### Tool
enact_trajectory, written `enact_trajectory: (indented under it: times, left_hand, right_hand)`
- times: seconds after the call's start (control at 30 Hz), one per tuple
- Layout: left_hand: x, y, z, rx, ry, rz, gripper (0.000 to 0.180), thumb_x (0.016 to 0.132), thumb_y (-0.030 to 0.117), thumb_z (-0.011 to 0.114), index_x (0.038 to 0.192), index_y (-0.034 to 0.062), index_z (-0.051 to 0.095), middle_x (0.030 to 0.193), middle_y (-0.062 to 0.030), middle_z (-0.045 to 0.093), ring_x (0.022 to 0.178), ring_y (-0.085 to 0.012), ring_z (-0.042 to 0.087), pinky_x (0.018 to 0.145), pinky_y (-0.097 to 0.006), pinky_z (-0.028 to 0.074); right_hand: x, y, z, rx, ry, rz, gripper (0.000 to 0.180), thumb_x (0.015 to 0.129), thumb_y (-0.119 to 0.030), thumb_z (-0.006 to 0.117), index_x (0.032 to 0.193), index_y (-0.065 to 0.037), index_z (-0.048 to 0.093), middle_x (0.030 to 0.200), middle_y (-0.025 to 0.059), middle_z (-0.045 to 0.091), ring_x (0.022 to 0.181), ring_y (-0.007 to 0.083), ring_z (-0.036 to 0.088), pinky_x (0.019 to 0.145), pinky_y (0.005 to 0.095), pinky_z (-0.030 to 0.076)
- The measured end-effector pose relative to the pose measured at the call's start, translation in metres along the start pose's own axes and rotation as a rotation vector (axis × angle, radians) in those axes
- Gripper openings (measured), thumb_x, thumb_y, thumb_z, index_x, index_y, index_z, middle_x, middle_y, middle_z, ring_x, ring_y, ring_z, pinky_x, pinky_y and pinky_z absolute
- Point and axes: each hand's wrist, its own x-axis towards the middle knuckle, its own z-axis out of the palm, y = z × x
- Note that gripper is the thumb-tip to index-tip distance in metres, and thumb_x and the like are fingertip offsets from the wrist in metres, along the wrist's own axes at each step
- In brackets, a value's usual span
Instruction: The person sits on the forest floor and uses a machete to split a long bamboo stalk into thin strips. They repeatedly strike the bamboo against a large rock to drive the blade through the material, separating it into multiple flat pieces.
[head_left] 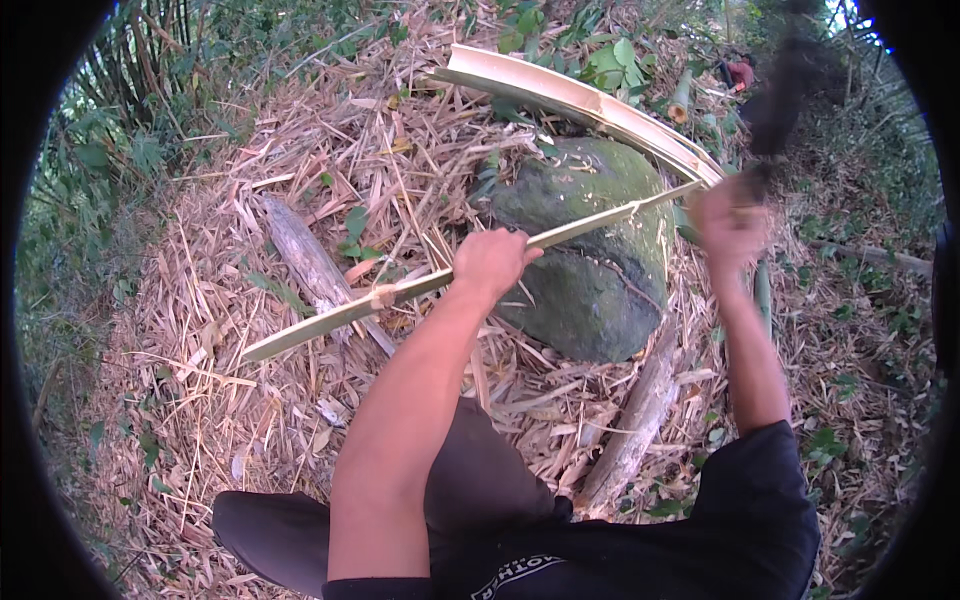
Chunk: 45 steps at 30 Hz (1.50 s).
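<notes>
My left hand (pixel 490 262) grips a long thin split bamboo strip (pixel 400 292) near its middle. The strip runs from lower left to upper right and lies across a mossy grey rock (pixel 590 250). My right hand (pixel 730 222) is raised at the strip's far end and is closed on the handle of a dark blade (pixel 785 90), which is blurred by motion and points upward. A wider pale half-culm of bamboo (pixel 590 100) lies behind the rock, close to my right hand.
Dry bamboo leaves and shavings (pixel 300 160) cover the ground. Weathered logs (pixel 310 265) (pixel 635 420) lie left of and below the rock. Green undergrowth rings the heap. A person in a red top (pixel 740 72) is far off at the upper right.
</notes>
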Motion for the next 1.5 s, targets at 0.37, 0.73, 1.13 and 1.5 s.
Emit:
enact_trajectory:
  times: [0.37, 0.73, 1.13, 1.5]
  left_hand:
    - [0.003, -0.030, 0.009, -0.591, -0.603, -0.196, 0.052, 0.100, 0.047, 0.056, 0.105, -0.0031, 0.067, 0.086, -0.0178, 0.072, 0.093, -0.0316, 0.072, 0.081, -0.044, 0.057]
    - [-0.010, -0.043, 0.045, -0.030, -0.099, -0.130, 0.044, 0.098, 0.039, 0.056, 0.099, -0.0038, 0.067, 0.100, -0.0289, 0.071, 0.089, -0.0336, 0.074, 0.079, -0.048, 0.059]
    - [0.000, -0.038, 0.030, 0.144, 0.175, 0.139, 0.040, 0.098, 0.045, 0.057, 0.110, 0.0065, 0.054, 0.076, -0.0185, 0.068, 0.070, -0.0388, 0.069, 0.062, -0.049, 0.055]
    - [0.001, -0.010, 0.014, -0.012, 0.079, 0.160, 0.044, 0.104, 0.046, 0.046, 0.098, 0.0071, 0.067, 0.076, -0.0193, 0.069, 0.077, -0.0397, 0.070, 0.069, -0.052, 0.054]
  right_hand:
    - [-0.095, 0.049, -0.004, -0.666, -0.797, 0.508, 0.039, 0.080, -0.016, 0.070, 0.111, 0.004, 0.060, 0.087, 0.0322, 0.069, 0.087, 0.0495, 0.068, 0.080, 0.0536, 0.055]
    - [-0.098, 0.044, -0.006, 0.303, -0.629, 1.266, 0.016, 0.084, -0.006, 0.062, 0.095, 0.004, 0.057, 0.068, 0.0149, 0.063, 0.059, 0.0274, 0.065, 0.059, 0.0419, 0.058]
    - [-0.119, 0.047, -0.039, -0.337, -0.539, 0.745, 0.022, 0.077, -0.013, 0.068, 0.093, 0.001, 0.061, 0.066, 0.0132, 0.063, 0.057, 0.0252, 0.064, 0.059, 0.0405, 0.051]
    - [-0.104, 0.036, -0.030, -0.522, -0.631, 0.496, 0.033, 0.076, -0.014, 0.068, 0.105, 0.001, 0.063, 0.075, 0.0278, 0.066, 0.075, 0.0470, 0.067, 0.070, 0.0515, 0.052]
